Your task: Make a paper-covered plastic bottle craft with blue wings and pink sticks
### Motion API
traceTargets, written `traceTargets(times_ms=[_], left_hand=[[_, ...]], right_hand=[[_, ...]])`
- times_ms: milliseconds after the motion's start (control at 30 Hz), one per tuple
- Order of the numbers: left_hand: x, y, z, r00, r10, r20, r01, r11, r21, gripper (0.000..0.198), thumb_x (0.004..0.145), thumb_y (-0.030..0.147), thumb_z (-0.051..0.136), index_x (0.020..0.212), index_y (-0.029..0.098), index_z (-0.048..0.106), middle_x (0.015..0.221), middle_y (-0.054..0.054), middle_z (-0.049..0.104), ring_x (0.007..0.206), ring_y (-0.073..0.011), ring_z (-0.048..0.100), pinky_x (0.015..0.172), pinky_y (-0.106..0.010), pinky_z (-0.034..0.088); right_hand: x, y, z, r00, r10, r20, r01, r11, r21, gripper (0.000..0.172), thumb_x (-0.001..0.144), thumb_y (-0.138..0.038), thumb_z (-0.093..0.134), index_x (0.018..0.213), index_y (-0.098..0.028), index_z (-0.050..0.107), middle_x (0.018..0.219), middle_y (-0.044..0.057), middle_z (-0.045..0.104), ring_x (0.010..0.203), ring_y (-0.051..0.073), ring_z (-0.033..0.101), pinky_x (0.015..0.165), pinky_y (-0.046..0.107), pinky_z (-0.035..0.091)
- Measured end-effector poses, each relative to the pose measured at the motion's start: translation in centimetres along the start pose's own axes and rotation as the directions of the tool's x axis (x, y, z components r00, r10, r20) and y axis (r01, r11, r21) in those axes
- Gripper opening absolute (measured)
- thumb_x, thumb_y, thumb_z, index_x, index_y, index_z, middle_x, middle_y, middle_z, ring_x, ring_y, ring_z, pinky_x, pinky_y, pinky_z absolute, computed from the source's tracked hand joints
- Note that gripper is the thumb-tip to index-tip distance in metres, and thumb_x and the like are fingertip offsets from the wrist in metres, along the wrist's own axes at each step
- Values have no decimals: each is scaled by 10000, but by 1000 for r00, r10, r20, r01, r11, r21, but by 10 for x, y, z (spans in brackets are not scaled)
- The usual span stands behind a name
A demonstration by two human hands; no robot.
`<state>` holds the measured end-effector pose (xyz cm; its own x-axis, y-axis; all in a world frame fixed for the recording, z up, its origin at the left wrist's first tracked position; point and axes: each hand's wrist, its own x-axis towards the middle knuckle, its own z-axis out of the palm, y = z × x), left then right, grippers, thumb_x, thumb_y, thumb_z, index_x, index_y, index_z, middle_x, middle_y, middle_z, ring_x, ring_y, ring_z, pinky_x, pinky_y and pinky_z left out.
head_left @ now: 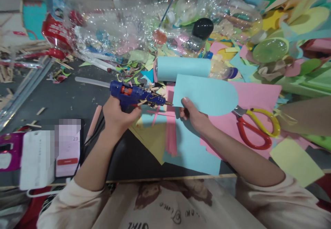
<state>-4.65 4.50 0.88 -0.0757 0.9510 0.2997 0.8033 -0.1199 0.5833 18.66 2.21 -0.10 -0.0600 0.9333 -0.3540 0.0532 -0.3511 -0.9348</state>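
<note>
Closest in, there's a loose blue sheet (199, 153) and a pink sheet (258, 94) on the desk (121, 153), under the right arm. The right hand (192, 113) is pinching a round-ended cutout (209, 94) near its lower left corner, thumb on top, probably so that edge faces the nozzle (169, 103). Left hand (116, 115) is wrapped round a glue gun (124, 99); can't tell if tip and paper touch. So the cutout sits right of the left hand, mostly beyond the right one. Behind it: a blue-wrapped bottle (183, 67).

Glue gun (129, 93): dark blue, orange inset
Card (207, 94): plain light blue
Scissors (240, 111): red and yellow handles
Strips (171, 137): plain pink
Surface (80, 99): dark grey
</note>
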Motion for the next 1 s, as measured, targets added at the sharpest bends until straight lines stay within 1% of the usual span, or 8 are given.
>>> traceTargets(times_ms=[100, 200, 367, 467, 567, 667, 900, 1000], left_hand=[[-1, -5, 3, 999, -18, 26, 18, 1000, 17, 280, 598, 270, 694, 856, 210, 606, 788, -34, 613, 817, -271, 643, 752, -374, 504], [-2, -8, 4, 998, -23, 52, 22, 1000, 15, 294, 604, 263, 689, 878, 207, 597, 807, -39, 588, 849, -278, 630, 774, -379, 490], [0, -5, 3, 1000, -25, 17, 23, 994, 106, 271, 571, 275, 666, 819, 204, 581, 751, -25, 570, 778, -258, 617, 700, -351, 473], [1, -2, 2, 999, -36, 18, 33, 987, 157, 264, 565, 269, 656, 808, 198, 579, 732, -21, 562, 754, -247, 616, 690, -344, 472], [1, -2, 2, 999, -26, 29, 21, 986, 165, 263, 569, 283, 656, 804, 195, 576, 734, -25, 560, 755, -247, 615, 695, -349, 476], [0, -4, 2, 1000, -4, 12, 2, 985, 171, 246, 571, 298, 652, 783, 198, 575, 719, -21, 560, 739, -244, 611, 676, -346, 473], [0, -6, 4, 1000, 16, 8, -17, 984, 179, 263, 569, 272, 656, 812, 196, 588, 708, -14, 552, 741, -242, 609, 669, -342, 465], [1, -4, 3, 999, 33, 13, -35, 983, 181, 232, 574, 272, 645, 785, 203, 577, 683, -9, 545, 718, -237, 608, 655, -336, 461]], right_hand=[[0, -1, 0, 1000, -9, 10, 9, 1000, -12, 649, 750, -808, 474, 465, -227, 512, 449, -26, 460, 449, 112, 441, 563, 288, 430], [0, -2, -1, 1000, -8, 24, 9, 1000, -19, 651, 755, -808, 467, 466, -226, 499, 460, -24, 458, 455, 114, 439, 564, 291, 420], [-1, -2, -1, 1000, 6, 29, -5, 1000, -23, 660, 745, -819, 462, 461, -224, 498, 441, -34, 428, 447, 108, 421, 565, 287, 399], [-1, -2, -1, 1000, 1, 27, -1, 1000, -17, 665, 744, -818, 463, 449, -223, 490, 433, -39, 421, 450, 107, 420, 580, 284, 399], [-1, -2, 0, 999, 6, 33, -5, 1000, -22, 666, 746, -816, 465, 443, -223, 492, 431, -39, 420, 456, 108, 425, 591, 284, 397], [-1, -3, -1, 999, 0, 35, 0, 1000, -16, 661, 748, -810, 471, 444, -224, 491, 433, -38, 424, 455, 109, 425, 596, 287, 398], [-1, -2, -1, 999, -11, 34, 12, 999, -37, 655, 774, -794, 457, 460, -221, 499, 439, -38, 425, 452, 105, 417, 582, 286, 390], [-1, -2, -1, 999, -18, 38, 20, 999, -41, 659, 771, -798, 452, 457, -220, 491, 437, -38, 421, 452, 105, 415, 583, 288, 390]])
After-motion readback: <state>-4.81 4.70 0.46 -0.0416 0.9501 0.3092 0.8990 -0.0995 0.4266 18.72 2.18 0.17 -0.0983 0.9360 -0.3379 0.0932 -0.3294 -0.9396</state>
